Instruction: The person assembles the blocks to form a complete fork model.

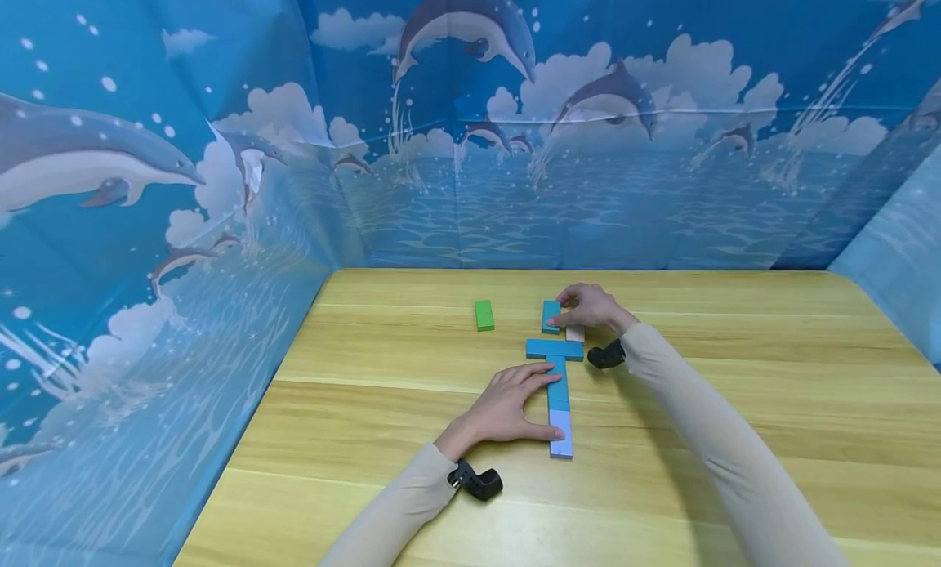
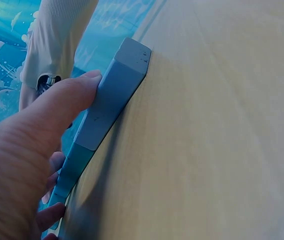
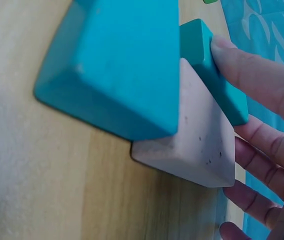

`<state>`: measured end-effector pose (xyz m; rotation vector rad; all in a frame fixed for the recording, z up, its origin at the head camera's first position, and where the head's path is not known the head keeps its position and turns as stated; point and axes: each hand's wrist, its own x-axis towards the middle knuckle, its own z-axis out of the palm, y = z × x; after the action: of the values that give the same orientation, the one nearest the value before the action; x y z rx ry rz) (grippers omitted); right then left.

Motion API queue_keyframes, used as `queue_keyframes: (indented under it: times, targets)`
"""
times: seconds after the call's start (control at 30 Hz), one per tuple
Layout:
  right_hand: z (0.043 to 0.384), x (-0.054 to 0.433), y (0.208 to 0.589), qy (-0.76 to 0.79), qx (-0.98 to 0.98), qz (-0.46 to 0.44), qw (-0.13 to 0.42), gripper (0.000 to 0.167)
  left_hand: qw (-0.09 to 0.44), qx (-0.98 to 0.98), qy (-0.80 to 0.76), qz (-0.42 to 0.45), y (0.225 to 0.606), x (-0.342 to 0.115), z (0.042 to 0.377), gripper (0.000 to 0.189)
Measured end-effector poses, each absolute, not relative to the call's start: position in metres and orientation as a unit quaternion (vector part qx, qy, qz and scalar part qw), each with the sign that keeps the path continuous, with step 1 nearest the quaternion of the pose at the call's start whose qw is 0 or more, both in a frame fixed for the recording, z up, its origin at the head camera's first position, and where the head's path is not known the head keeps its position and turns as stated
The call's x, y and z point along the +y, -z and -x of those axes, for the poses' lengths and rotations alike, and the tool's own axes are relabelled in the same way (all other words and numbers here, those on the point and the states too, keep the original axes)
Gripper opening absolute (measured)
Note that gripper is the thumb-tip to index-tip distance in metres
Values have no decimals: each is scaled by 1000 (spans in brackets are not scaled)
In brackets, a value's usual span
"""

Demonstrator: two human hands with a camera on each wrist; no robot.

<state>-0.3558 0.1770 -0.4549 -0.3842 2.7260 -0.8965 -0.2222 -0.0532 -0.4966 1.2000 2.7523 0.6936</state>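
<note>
In the head view, my right hand (image 1: 590, 307) pinches a small blue block (image 1: 550, 315), thumb at its near end and fingers at the far end. Beside it lies a pale pinkish block (image 3: 202, 135). Just nearer, a longer blue block (image 1: 542, 349) lies crosswise. From it a blue block (image 1: 559, 387) and a lavender block (image 1: 561, 444) run towards me in a line, making a T shape. My left hand (image 1: 507, 405) is spread along that stem; its thumb touches the lavender block and its fingertips rest by the blue one.
A green block (image 1: 483, 315) lies apart to the left on the wooden table (image 1: 367, 453). Dolphin-printed sheeting (image 1: 456, 199) stands behind the table and along its left side. Each wrist wears a black camera strap (image 1: 478, 480).
</note>
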Motion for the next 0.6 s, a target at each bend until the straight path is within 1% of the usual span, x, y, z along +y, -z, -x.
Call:
queue_keyframes:
  times: [0.6]
  targets:
    - [354, 179, 458, 294, 937, 155, 109, 57, 36, 893, -227, -386, 496, -53, 222, 85]
